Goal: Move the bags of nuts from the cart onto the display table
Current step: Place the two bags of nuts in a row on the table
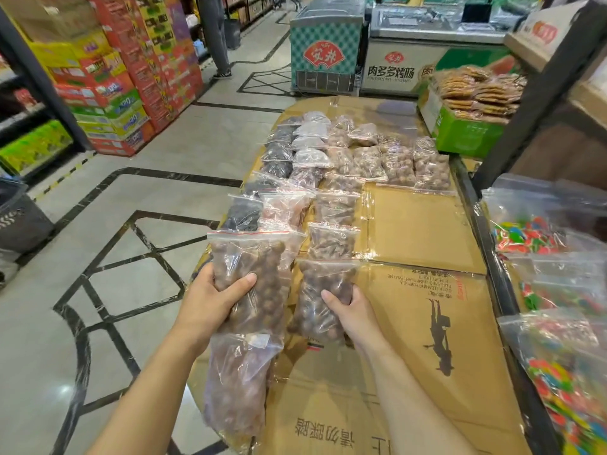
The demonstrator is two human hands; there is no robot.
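Note:
My left hand grips a clear zip bag of round brown nuts, held above the near left edge of the cardboard-covered display table. A second bag of nuts hangs below that hand. My right hand is closed on another bag of brown nuts that rests on the cardboard. Several more bags of nuts lie in rows further back on the table. The cart is out of view.
A green box of stacked flat cakes stands at the table's far right. Bags of coloured candy fill a shelf on the right. Freezers stand beyond the table. Stacked cartons and a person's legs are at the aisle's left.

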